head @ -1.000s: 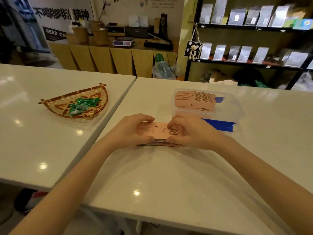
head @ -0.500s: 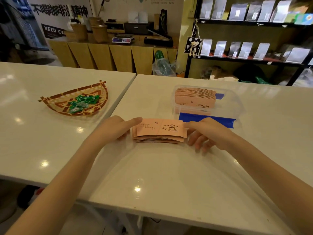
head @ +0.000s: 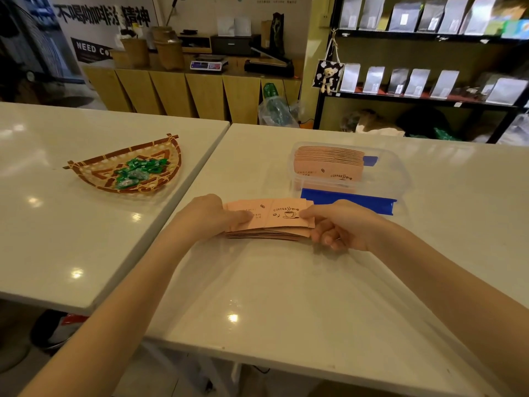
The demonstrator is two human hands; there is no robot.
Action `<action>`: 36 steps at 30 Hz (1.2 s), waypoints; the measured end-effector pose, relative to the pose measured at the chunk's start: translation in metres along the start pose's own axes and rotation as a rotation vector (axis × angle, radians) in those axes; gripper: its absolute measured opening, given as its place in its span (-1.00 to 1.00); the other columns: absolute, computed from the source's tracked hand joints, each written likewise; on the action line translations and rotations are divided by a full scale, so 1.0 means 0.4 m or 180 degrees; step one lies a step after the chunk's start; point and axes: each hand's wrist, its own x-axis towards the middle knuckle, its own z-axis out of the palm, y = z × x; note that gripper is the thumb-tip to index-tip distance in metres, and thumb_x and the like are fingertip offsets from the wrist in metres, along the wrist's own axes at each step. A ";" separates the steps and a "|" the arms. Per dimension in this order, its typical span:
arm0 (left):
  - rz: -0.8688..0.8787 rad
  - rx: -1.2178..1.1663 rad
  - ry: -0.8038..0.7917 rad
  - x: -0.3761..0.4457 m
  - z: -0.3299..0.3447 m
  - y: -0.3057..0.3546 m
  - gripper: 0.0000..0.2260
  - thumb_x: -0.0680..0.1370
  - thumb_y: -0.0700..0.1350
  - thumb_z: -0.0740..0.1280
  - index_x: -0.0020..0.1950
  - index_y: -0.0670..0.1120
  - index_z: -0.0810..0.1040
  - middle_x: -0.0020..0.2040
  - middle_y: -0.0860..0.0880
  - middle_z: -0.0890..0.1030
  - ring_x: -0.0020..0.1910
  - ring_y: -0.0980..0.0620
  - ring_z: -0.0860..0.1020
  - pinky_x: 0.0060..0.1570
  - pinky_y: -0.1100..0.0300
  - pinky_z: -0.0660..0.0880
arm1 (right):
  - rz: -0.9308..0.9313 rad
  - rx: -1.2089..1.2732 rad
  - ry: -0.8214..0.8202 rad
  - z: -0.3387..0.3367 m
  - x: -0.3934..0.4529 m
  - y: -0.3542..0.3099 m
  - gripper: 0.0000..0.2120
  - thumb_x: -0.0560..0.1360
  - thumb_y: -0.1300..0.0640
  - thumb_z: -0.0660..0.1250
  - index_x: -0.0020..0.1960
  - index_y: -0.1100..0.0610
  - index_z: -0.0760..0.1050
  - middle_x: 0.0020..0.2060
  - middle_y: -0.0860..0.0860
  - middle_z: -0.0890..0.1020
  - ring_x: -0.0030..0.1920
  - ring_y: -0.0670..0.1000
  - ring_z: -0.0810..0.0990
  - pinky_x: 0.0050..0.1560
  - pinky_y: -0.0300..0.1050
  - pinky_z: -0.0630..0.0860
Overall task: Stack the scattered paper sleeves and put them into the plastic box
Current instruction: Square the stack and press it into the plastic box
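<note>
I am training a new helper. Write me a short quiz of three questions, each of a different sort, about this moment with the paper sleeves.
1. True or false: the plastic box already holds some paper sleeves.
2. Multiple choice: where does the woven basket of green candies sit? A) on the left table, B) inside the box, C) on the shelf.
3. Short answer: which hands grip the loose stack?

Key
1. True: a neat pile lies in it.
2. A.
3. Both: the left hand holds the stack's left end, the right hand its right end.
</note>
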 end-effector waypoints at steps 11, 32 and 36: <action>0.0008 0.0014 0.0038 0.011 -0.002 -0.004 -0.50 0.38 0.26 0.30 -0.48 -0.13 0.30 -0.47 -0.04 0.32 -0.46 0.04 0.32 -0.45 0.18 0.16 | 0.0301 0.0529 -0.0728 -0.014 0.024 0.007 -0.74 0.42 -0.03 0.33 -0.04 0.16 0.59 -0.61 -0.04 0.40 -0.65 -0.13 0.24 -0.69 -0.35 0.17; 0.0210 -0.0876 -0.0633 0.004 -0.025 -0.029 -0.67 0.32 0.13 0.44 -0.11 -0.10 0.59 -0.08 -0.14 0.61 -0.27 0.02 0.48 -0.21 0.20 0.39 | -0.0672 -0.0877 0.0267 0.027 -0.015 -0.001 -0.82 0.36 -0.10 0.38 -0.12 -0.04 0.56 -0.27 -0.05 0.63 -0.35 -0.07 0.49 -0.33 -0.22 0.41; 0.0207 -0.0941 -0.0648 0.003 -0.021 -0.028 -0.74 0.33 0.12 0.44 -0.19 -0.06 0.58 -0.13 -0.12 0.60 -0.30 0.03 0.48 -0.27 0.23 0.38 | -0.0567 -0.0730 0.0320 0.032 -0.014 -0.005 -0.79 0.36 -0.05 0.40 -0.08 0.03 0.56 -0.25 -0.05 0.64 -0.27 -0.04 0.56 -0.16 -0.14 0.52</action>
